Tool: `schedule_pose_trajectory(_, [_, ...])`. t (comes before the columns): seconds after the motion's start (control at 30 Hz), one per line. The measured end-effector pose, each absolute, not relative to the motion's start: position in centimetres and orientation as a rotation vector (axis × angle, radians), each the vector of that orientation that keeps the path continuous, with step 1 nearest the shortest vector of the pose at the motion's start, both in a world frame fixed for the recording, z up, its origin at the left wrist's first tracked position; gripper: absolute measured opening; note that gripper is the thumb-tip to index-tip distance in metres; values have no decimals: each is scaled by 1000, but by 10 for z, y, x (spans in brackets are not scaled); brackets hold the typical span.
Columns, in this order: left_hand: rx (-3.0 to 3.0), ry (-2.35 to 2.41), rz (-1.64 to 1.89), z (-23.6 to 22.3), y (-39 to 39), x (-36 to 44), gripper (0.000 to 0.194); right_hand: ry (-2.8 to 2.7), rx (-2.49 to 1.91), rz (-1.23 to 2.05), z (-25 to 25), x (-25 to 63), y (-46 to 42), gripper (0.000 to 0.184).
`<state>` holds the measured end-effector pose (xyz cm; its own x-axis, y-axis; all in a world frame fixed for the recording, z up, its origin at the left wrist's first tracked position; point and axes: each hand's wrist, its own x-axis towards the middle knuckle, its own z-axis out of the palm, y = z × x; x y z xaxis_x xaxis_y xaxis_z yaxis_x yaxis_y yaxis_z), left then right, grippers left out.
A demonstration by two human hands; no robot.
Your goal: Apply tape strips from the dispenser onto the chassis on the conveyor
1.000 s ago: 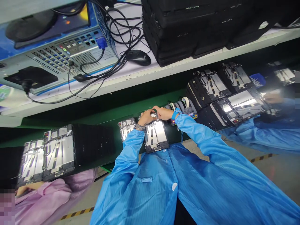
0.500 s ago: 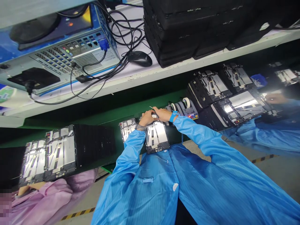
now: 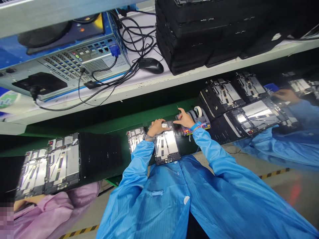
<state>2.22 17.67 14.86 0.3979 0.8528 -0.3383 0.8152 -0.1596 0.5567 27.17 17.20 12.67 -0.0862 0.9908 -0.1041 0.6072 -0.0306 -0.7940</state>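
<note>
In the head view, an opened tablet-like device (image 3: 165,146) with silver battery plates and dark strips lies in front of me. My left hand (image 3: 157,127) rests over its upper end, fingers stretched out, with a dark band at the wrist. A second such device (image 3: 136,137) lies to its left, partly behind my sleeve. My right hand (image 3: 186,119), with a blue wrist strap, is raised by a grey tape dispenser (image 3: 205,120) with white tape rolls and lit red digits. A thin stick-like tool (image 3: 177,107) juts up from its fingers; its exact kind is too small to tell.
More opened devices (image 3: 63,159) lie at the left near a co-worker's pink sleeve (image 3: 47,212). Stacked devices (image 3: 224,94) stand at the right, near another co-worker's hand (image 3: 287,95). The shelf (image 3: 142,84) above carries a computer, a mouse (image 3: 151,65) and black cases (image 3: 189,39).
My right hand has left the device's upper end and moved right to the tape dispenser, carrying the thin tool. My left hand stays on the device. The right co-worker's hand has shifted upward.
</note>
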Motion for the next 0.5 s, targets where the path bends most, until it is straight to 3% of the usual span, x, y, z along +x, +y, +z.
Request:
schedule_pose_trajectory(0.3, [2113,1309,391,160,166,13,64,-1448,-1472,980,142,234,119,54])
schedule_pose_trajectory(0.5, [1765,1562,782,171,144,-59,43,-1911,-1297,973,155,173,104,68])
